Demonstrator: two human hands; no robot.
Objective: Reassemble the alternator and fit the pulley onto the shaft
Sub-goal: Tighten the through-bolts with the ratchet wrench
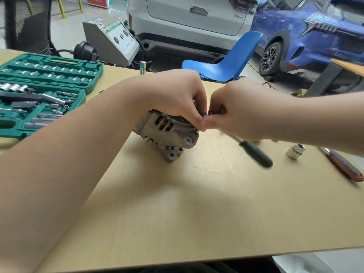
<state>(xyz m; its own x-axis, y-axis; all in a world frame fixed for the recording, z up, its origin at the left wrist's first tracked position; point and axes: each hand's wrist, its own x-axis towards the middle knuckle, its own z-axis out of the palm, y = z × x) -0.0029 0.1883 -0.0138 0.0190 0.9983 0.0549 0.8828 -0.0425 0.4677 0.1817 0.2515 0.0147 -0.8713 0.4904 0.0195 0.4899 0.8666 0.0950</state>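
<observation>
Both hands meet atop grey cast-aluminium alternator (167,133) mid pale wooden surface (197,203): left hand (177,97) clamps housing, right hand (240,109) grips blurred green-handled ratchet (254,150). Pulley hidden. Risks: ratchet slipping, alternator tipping, cross-threading.

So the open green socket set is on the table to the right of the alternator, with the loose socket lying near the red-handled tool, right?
Not quite. The head view shows the green socket set to the left of the alternator, not the right. The loose socket does lie near the red-handled tool.
</observation>
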